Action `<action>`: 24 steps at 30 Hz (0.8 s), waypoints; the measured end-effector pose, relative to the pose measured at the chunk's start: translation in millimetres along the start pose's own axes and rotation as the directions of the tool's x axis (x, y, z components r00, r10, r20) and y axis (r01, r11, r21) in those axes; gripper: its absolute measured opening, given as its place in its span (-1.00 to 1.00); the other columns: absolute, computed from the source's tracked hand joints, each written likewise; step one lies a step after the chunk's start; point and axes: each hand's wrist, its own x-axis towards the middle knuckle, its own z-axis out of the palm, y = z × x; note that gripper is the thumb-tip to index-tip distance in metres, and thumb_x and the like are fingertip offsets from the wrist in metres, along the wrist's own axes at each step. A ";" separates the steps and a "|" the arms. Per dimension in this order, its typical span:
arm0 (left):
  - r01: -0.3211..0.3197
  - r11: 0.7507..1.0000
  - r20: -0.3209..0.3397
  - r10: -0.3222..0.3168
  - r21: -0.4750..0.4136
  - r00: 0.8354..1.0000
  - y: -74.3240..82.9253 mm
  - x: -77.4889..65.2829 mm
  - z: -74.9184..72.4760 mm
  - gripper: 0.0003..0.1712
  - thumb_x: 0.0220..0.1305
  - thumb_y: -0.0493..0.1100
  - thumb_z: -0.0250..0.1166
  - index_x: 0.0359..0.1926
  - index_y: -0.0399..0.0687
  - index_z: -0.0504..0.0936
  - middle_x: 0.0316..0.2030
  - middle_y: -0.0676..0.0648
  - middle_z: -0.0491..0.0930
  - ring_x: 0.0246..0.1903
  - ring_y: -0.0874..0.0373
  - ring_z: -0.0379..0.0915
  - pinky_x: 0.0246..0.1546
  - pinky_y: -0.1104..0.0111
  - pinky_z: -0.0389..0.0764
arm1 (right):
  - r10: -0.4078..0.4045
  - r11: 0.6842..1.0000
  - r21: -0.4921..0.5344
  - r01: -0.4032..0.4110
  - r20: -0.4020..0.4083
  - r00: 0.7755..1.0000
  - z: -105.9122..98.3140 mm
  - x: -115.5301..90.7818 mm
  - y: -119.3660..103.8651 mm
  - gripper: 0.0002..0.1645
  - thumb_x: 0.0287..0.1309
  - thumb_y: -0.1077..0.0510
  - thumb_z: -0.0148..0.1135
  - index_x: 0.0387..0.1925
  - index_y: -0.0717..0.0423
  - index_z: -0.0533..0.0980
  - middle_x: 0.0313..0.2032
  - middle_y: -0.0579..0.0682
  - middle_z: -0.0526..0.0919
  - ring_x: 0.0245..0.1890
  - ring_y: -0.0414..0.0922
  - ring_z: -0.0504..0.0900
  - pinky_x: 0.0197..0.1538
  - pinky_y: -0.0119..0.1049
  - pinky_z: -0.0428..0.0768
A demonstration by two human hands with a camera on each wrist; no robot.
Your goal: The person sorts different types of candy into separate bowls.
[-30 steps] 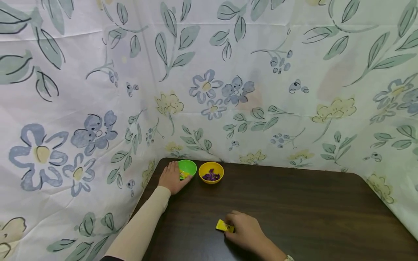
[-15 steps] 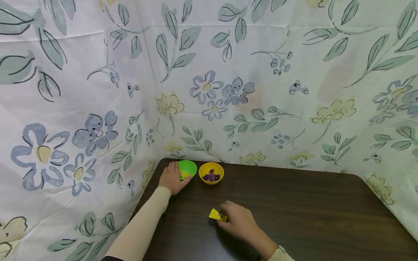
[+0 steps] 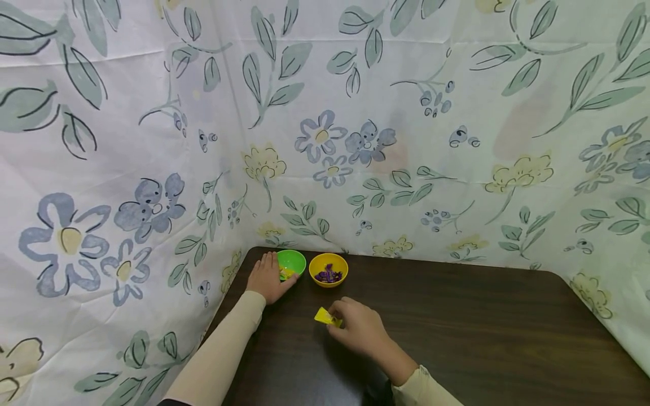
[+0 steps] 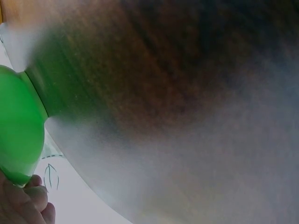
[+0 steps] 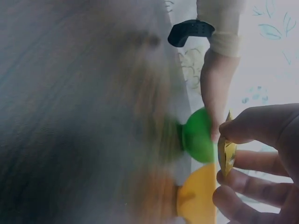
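Note:
In the head view, my left hand [image 3: 269, 277] rests on the left side of the green bowl [image 3: 295, 258], fingers straight and thumb along the near rim. Yellow pieces [image 3: 286, 273] lie inside that bowl, partly covered by the hand. My right hand [image 3: 361, 329] pinches a yellow wrapped candy [image 3: 325, 317] between thumb and fingers, above the table and in front of the bowls. The right wrist view shows the same candy [image 5: 226, 151] edge-on, its wrapper shiny. Beside the green bowl stands a yellow bowl [image 3: 342, 260] holding several purple wrapped candies [image 3: 328, 274].
Both bowls stand near the far left corner of the dark wooden table [image 3: 457, 327]. Floral cloth [image 3: 431, 141] hangs behind the table and along its sides.
My right hand has moved forward and left with the yellow candy, closer to the bowls. The left hand has stayed at the green bowl.

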 end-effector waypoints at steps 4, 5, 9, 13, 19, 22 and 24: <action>0.004 1.000 0.003 -0.004 -0.003 1.000 0.4 -1.0 0.0 0.26 0.42 0.53 0.06 0.61 -0.50 0.08 0.59 -0.46 0.17 0.61 -0.36 0.09 0.63 -0.15 0.12 | 0.003 1.000 0.002 -0.003 -0.019 1.000 -0.2 6.5 -3.7 -0.80 0.18 -0.05 0.54 -0.18 -0.15 0.73 -0.29 -0.24 0.63 -0.36 -0.33 0.57 -0.38 -0.35 0.53; 0.007 1.000 0.006 -0.007 -0.005 1.000 0.5 -1.3 0.0 0.26 0.42 0.53 0.06 0.62 -0.49 0.08 0.59 -0.46 0.17 0.61 -0.35 0.09 0.64 -0.15 0.11 | 0.004 1.000 0.002 -0.004 -0.025 1.000 -0.2 8.0 -4.5 -0.80 0.18 -0.05 0.54 -0.18 -0.15 0.73 -0.29 -0.23 0.64 -0.36 -0.33 0.57 -0.38 -0.35 0.54; 0.020 1.000 0.016 -0.020 -0.009 1.000 1.0 -2.1 0.2 0.27 0.41 0.54 0.05 0.63 -0.47 0.06 0.60 -0.44 0.15 0.62 -0.34 0.07 0.65 -0.13 0.08 | 0.012 1.000 0.009 -0.012 -0.034 0.999 -0.1 14.5 -7.8 -0.78 0.18 -0.08 0.53 -0.18 -0.15 0.73 -0.27 -0.22 0.66 -0.35 -0.32 0.58 -0.37 -0.35 0.54; 0.015 1.000 0.018 -0.015 0.000 1.000 0.0 -2.0 1.2 0.28 0.42 0.55 0.04 0.63 -0.47 0.06 0.61 -0.44 0.15 0.62 -0.34 0.06 0.65 -0.13 0.08 | 0.017 0.999 0.029 -0.016 -0.055 0.998 -1.4 21.5 -11.1 -0.79 0.17 -0.07 0.53 -0.19 -0.15 0.73 -0.24 -0.21 0.67 -0.31 -0.29 0.61 -0.34 -0.31 0.56; 0.007 1.000 0.028 -0.007 0.019 1.000 -2.3 0.2 3.5 0.30 0.42 0.59 -0.02 0.63 -0.47 0.06 0.61 -0.44 0.13 0.62 -0.33 0.06 0.65 -0.12 0.08 | 0.060 0.995 0.085 -0.054 -0.077 0.995 -1.4 32.3 -14.8 -0.78 0.21 -0.11 0.51 -0.16 -0.17 0.73 -0.23 -0.21 0.70 -0.27 -0.26 0.63 -0.31 -0.28 0.59; 0.004 1.000 0.027 -0.004 0.019 1.000 -2.9 2.0 3.2 0.30 0.42 0.60 -0.03 0.63 -0.46 0.06 0.61 -0.44 0.13 0.62 -0.32 0.07 0.66 -0.11 0.08 | 0.089 0.990 0.120 -0.078 -0.089 0.992 0.7 38.9 -15.7 -0.75 0.22 -0.13 0.50 -0.14 -0.16 0.73 -0.22 -0.21 0.70 -0.27 -0.25 0.63 -0.28 -0.26 0.61; 0.002 1.000 0.028 -0.003 0.023 1.000 -2.9 2.8 1.7 0.29 0.43 0.59 -0.03 0.63 -0.47 0.05 0.61 -0.44 0.13 0.62 -0.32 0.07 0.66 -0.11 0.09 | 0.099 0.989 0.124 -0.086 -0.102 0.990 3.4 44.5 -16.0 -0.74 0.21 -0.13 0.51 -0.14 -0.15 0.72 -0.23 -0.21 0.69 -0.27 -0.26 0.62 -0.26 -0.26 0.62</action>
